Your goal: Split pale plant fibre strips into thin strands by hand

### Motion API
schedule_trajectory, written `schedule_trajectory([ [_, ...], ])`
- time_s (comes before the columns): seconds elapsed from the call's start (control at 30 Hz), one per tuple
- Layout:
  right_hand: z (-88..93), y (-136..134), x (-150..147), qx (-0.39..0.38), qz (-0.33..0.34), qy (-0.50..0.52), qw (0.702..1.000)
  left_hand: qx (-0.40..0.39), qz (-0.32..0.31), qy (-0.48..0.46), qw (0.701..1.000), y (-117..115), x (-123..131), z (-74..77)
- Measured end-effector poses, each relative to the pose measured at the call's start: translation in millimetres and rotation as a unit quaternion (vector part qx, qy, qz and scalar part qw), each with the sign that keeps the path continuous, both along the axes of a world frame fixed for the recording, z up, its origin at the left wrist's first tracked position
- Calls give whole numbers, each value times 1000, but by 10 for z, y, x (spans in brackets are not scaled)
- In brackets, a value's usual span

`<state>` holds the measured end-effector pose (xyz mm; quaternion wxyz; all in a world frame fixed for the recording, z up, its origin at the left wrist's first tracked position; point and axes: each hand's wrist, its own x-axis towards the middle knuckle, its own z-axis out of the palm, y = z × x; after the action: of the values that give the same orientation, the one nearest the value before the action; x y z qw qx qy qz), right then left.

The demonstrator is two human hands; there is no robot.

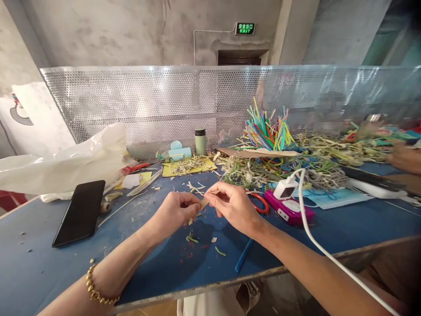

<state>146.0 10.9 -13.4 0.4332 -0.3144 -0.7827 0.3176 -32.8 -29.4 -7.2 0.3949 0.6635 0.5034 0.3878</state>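
My left hand [176, 211] and my right hand [230, 204] meet above the middle of the blue table [39, 272]. Both pinch a small pale strip [204, 202] between their fingertips, each at one end. A gold bead bracelet [96, 292] circles my left wrist. Small green and pale scraps [192, 239] lie on the table under the hands. Red-handled scissors [261, 204] lie just right of my right hand.
A black phone [80, 211] lies at the left, beside a white plastic bag [72, 164]. A pink power strip [289, 210] with a white cable [315, 243] lies at the right. Coloured strips [268, 129] stand by the perforated metal screen [158, 103]. Another person's hand [404, 158] is far right.
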Motion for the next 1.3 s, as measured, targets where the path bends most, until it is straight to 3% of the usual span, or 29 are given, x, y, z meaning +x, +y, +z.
schedule_trajectory([
  [0.2,4,34,84,-34,-56,4,998,40,45,70,996,33,-65,18],
  [0.33,-42,-48,160,51,-90,-122,987,28,37,137,989,69,-148,-43],
  [0.47,-76,-138,183,125,-66,-195,971,29,-8,169,985,111,-204,-115],
  [0.57,-67,-146,202,131,-26,-230,964,55,13,196,979,125,-273,-51],
  [0.63,-33,-98,244,146,-30,-259,954,94,70,234,965,110,-366,72],
  [0.7,38,5,321,173,-74,-285,940,131,172,301,929,74,-501,231],
  [0.8,216,251,469,224,-207,-321,897,105,353,406,836,17,-748,435],
  [0.9,420,545,530,255,-312,-353,844,10,416,462,783,1,-963,506],
  [0.97,521,730,462,235,-342,-373,830,-26,413,476,776,20,-1055,487],
  [1.07,567,972,234,176,-273,-449,832,-42,397,477,783,69,-1115,425],
  [1.2,417,1248,-25,141,-246,-459,842,-45,392,476,786,117,-1115,372],
  [1.3,273,1412,-43,124,-240,-436,858,-46,384,471,793,111,-1118,369],
])
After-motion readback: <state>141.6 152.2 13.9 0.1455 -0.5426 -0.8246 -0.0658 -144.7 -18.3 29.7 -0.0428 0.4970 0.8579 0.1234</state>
